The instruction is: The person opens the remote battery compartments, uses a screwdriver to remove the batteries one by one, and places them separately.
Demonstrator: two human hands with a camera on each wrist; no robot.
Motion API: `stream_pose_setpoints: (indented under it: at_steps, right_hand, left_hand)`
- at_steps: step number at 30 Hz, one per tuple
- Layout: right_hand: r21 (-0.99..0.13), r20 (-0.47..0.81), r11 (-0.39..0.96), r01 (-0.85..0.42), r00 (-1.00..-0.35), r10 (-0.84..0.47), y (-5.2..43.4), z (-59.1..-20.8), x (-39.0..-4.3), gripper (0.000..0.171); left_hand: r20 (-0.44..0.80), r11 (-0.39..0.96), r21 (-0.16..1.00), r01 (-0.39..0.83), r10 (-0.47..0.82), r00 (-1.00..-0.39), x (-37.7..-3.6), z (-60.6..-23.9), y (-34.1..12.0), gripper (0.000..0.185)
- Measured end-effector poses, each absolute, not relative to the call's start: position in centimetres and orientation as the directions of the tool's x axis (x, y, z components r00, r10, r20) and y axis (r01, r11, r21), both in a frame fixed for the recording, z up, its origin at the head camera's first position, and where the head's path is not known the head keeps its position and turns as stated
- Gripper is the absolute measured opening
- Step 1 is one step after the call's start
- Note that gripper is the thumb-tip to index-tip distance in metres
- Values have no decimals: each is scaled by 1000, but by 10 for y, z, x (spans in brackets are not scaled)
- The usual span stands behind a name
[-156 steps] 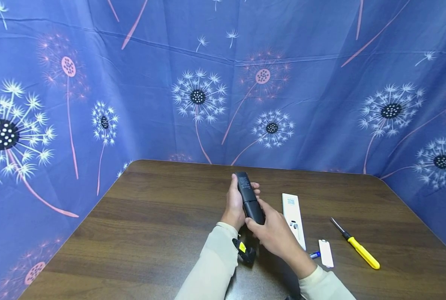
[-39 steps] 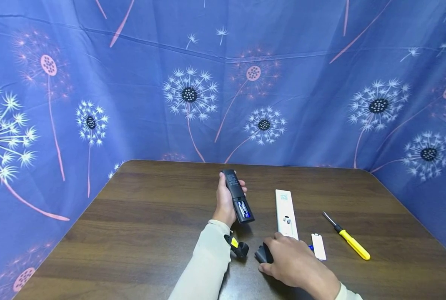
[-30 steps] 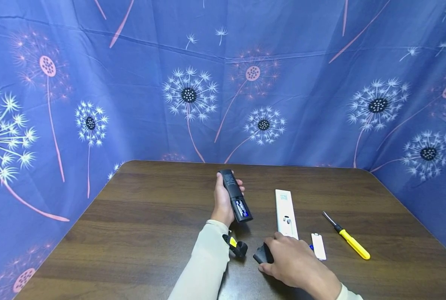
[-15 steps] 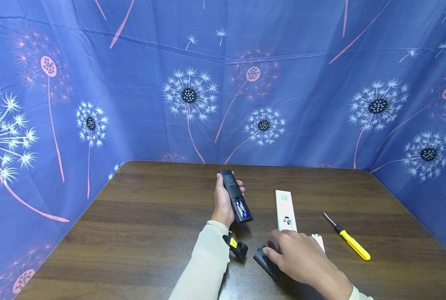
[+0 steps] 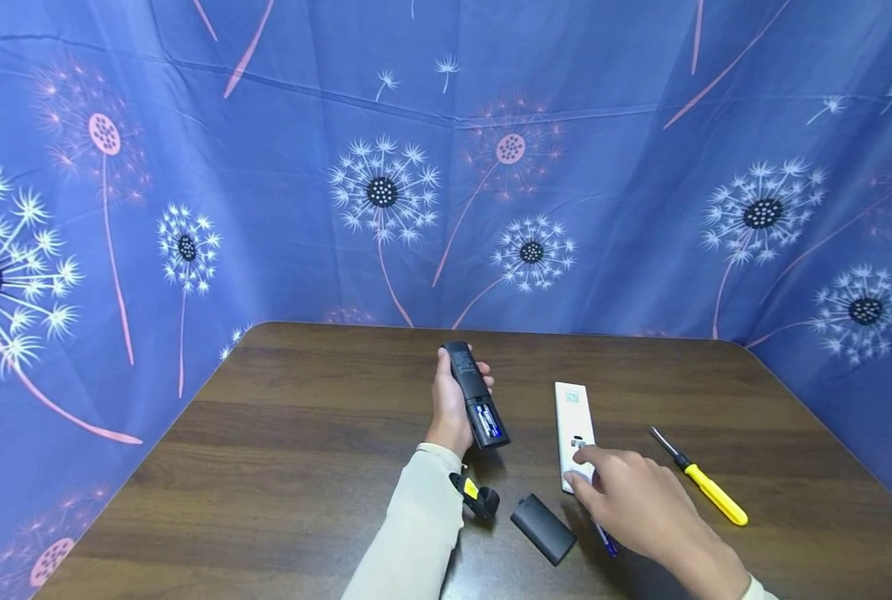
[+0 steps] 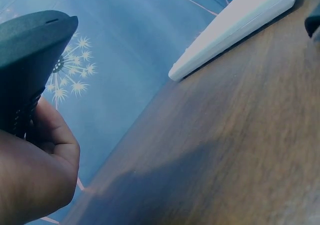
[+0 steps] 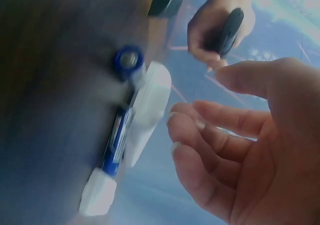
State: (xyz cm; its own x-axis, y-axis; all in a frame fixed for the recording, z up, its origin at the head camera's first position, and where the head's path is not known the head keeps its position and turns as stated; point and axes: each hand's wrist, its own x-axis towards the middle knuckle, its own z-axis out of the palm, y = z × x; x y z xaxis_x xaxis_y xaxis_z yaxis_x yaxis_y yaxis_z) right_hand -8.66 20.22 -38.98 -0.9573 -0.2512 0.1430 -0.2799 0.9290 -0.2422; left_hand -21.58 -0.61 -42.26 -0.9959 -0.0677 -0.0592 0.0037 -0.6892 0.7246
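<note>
My left hand [image 5: 448, 408] grips a black remote control [image 5: 467, 375], back side up. Blue-and-white batteries [image 5: 487, 421] sit in its uncovered compartment. Nearer me on the table lies a black battery cover [image 5: 543, 529]. My right hand [image 5: 633, 496] hovers over the near end of a white remote control [image 5: 569, 417], its fingers loosely bent and apart from the thumb. In the right wrist view nothing is between them. That view also shows a loose blue battery [image 7: 117, 142] beside the white remote and another [image 7: 129, 60] seen end-on. A small white cover [image 7: 97, 192] lies there too.
A yellow-handled screwdriver [image 5: 704, 483] lies to the right on the wooden table [image 5: 303, 433]. A blue dandelion-print cloth [image 5: 281, 167] hangs behind and at the sides. A black wrist camera [image 5: 478, 498] is strapped to my left wrist.
The black battery cover came off the remote and was put down on the table. My right hand has let go of it and moved right, over the loose batteries. The left hand keeps its grip.
</note>
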Motion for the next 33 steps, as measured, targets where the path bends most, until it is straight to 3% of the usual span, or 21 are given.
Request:
stream_pose_setpoints:
  at_steps: [13, 21, 33]
  right_hand:
    - [-197, 241, 938, -284, -942, -235, 245, -392, -94, 25]
    - [-215, 174, 947, -240, -963, -204, 264, -394, -96, 34]
    - [-234, 171, 952, -197, -972, -159, 290, -398, -104, 29]
  left_hand:
    - [-43, -661, 750, 10, -63, -997, -216, -422, -5, 60]
    - [-43, -661, 750, 11, -66, -997, -215, -424, -4, 61]
    - [-66, -656, 754, -6, -66, -996, -214, -423, -3, 58]
